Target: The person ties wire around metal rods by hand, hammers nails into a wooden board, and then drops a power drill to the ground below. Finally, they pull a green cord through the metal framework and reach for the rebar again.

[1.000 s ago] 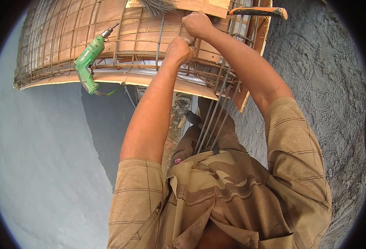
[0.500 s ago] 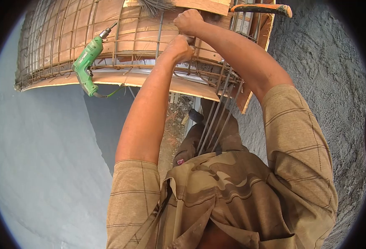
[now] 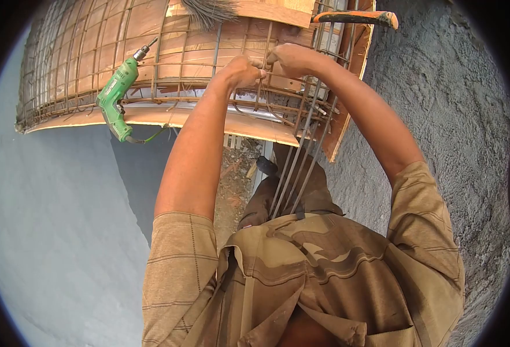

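My left hand point(image 3: 244, 73) and right hand point(image 3: 290, 59) meet over the rebar grid point(image 3: 183, 66), fingers curled nearly closed at an upright bar between them; I cannot tell whether they grip it or something thinner. The green drill point(image 3: 117, 95) lies on the grid, well apart, to the left of my fingers.

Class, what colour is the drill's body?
The drill's body is bright green, shown best in the current head view.
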`<state>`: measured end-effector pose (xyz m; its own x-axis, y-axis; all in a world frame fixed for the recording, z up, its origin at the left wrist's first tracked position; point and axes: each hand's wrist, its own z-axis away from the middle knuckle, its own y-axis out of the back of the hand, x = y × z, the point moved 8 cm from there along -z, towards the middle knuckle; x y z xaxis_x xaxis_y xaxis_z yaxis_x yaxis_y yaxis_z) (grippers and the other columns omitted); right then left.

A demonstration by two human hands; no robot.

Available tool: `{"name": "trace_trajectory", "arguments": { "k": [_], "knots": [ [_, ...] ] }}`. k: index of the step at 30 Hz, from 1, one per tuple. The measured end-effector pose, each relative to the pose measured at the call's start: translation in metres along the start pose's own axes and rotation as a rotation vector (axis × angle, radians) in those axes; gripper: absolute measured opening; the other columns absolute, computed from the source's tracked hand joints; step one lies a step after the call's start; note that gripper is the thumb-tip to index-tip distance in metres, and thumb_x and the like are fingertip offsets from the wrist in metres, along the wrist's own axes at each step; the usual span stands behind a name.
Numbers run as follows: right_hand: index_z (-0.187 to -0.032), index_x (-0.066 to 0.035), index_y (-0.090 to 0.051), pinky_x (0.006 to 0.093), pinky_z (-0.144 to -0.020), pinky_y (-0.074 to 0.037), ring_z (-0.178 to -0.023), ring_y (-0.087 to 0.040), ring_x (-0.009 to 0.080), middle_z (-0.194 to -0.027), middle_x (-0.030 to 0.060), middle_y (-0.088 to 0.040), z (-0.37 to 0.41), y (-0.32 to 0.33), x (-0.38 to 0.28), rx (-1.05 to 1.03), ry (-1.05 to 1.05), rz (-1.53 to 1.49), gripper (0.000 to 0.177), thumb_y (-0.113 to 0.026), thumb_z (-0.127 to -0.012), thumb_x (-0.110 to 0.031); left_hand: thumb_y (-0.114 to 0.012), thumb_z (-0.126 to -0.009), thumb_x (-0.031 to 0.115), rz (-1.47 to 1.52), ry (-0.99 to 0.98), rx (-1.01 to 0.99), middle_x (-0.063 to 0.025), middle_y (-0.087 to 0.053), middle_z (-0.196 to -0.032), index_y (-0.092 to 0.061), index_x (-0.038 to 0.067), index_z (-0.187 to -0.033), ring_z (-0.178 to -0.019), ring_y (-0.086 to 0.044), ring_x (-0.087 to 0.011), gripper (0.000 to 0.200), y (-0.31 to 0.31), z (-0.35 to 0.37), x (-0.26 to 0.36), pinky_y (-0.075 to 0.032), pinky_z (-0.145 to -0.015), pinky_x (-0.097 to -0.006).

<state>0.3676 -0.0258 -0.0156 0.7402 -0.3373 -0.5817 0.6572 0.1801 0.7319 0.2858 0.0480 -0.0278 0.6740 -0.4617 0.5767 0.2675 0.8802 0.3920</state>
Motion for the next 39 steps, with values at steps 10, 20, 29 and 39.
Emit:
{"name": "trace_trajectory", "arguments": {
  "k": [10, 20, 29, 39],
  "knots": [
    [-0.087, -0.001, -0.071, 0.0426, -0.067, -0.052, -0.083, -0.069, 0.0293, -0.084, 0.0217, -0.070, 0.026, -0.014, 0.000, 0.182, 0.040, 0.000, 0.022, -0.051, -0.076, -0.003, -0.063, -0.095, 0.027, 0.059, 0.014, -0.019, -0.0078, -0.071, -0.100, -0.068, 0.004, -0.118, -0.082, -0.062, -0.0162, 0.033, -0.006, -0.005, -0.010, -0.050, -0.080, -0.0336],
    [-0.094, 0.002, -0.070, 0.0425, -0.075, -0.052, -0.087, -0.069, 0.0258, -0.091, 0.0186, -0.071, 0.026, -0.002, -0.003, -0.074, -0.120, -0.253, 0.022, -0.063, -0.079, -0.013, -0.061, -0.096, 0.030, -0.050, 0.030, -0.039, -0.0067, -0.072, -0.101, -0.067, 0.005, -0.118, -0.081, -0.063, -0.0163, 0.034, -0.005, -0.011, -0.013, -0.050, -0.081, -0.0361],
    [-0.086, 0.011, -0.068, 0.0477, -0.086, -0.054, -0.097, -0.067, 0.0425, -0.095, 0.0335, -0.066, 0.081, 0.019, -0.063, 0.008, -0.426, -0.176, 0.019, -0.061, -0.075, -0.003, -0.058, -0.097, 0.033, -0.073, 0.029, -0.084, -0.0083, -0.071, -0.101, -0.068, 0.005, -0.112, -0.081, -0.064, -0.0173, 0.033, -0.004, -0.012, -0.010, -0.050, -0.079, -0.0370],
    [-0.106, 0.015, -0.055, 0.0480, -0.095, -0.047, -0.111, -0.058, 0.0486, -0.118, 0.0390, -0.056, 0.106, -0.042, -0.048, 0.698, -0.724, -0.665, 0.030, -0.055, -0.082, -0.003, -0.057, -0.098, 0.035, -0.174, -0.019, -0.061, -0.0082, -0.069, -0.086, -0.068, 0.004, -0.105, -0.076, -0.061, -0.0166, 0.033, 0.000, -0.007, 0.001, -0.048, -0.069, -0.0366]
  ]
}}
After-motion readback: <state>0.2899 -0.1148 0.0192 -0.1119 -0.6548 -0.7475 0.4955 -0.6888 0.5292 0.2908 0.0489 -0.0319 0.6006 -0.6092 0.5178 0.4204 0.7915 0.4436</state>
